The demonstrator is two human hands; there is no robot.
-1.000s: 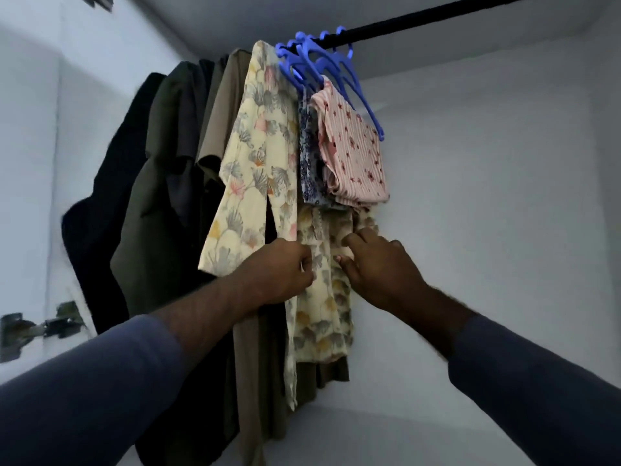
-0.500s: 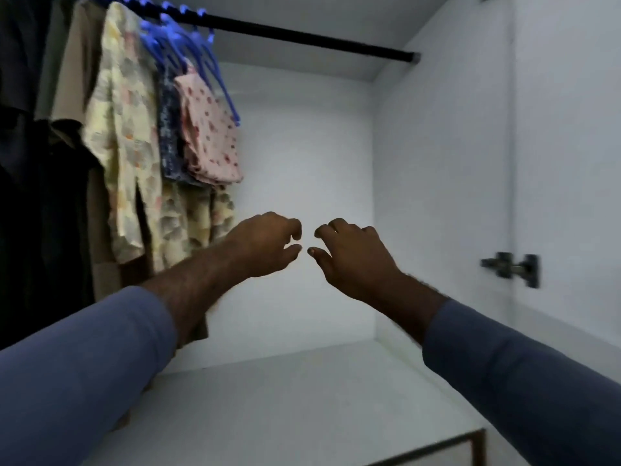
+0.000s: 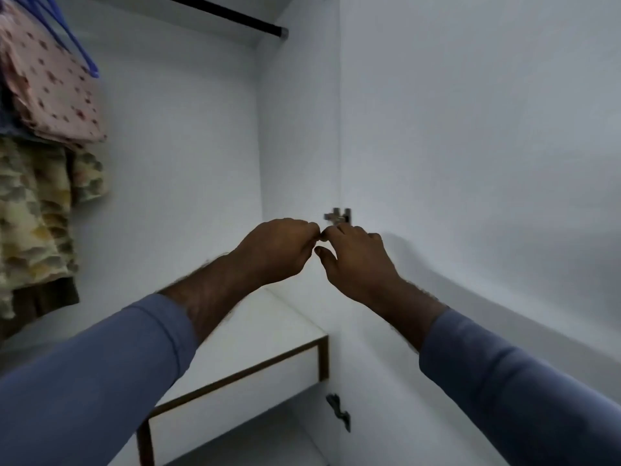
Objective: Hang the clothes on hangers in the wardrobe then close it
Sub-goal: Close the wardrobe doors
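Hung clothes show at the left edge: a pink dotted garment (image 3: pixel 50 92) on a blue hanger (image 3: pixel 72 38), with a yellow floral garment (image 3: pixel 37 210) below it. A black rail (image 3: pixel 235 16) runs across the top of the white wardrobe. My left hand (image 3: pixel 279 250) and my right hand (image 3: pixel 356 260) hover side by side in mid-air near the wardrobe's right side, fingertips almost touching. Both have curled fingers and hold nothing. The open right door (image 3: pixel 470 146) stands just beyond my right hand.
A metal hinge (image 3: pixel 337 215) sits on the door edge right behind my right hand; a second hinge (image 3: pixel 339 412) is lower down. A white shelf with a brown edge (image 3: pixel 242 371) lies under my forearms.
Both hands let go of the yellow floral garment and drew away to the right. The view swung right, so the clothes slid to the left edge and the right door came into view.
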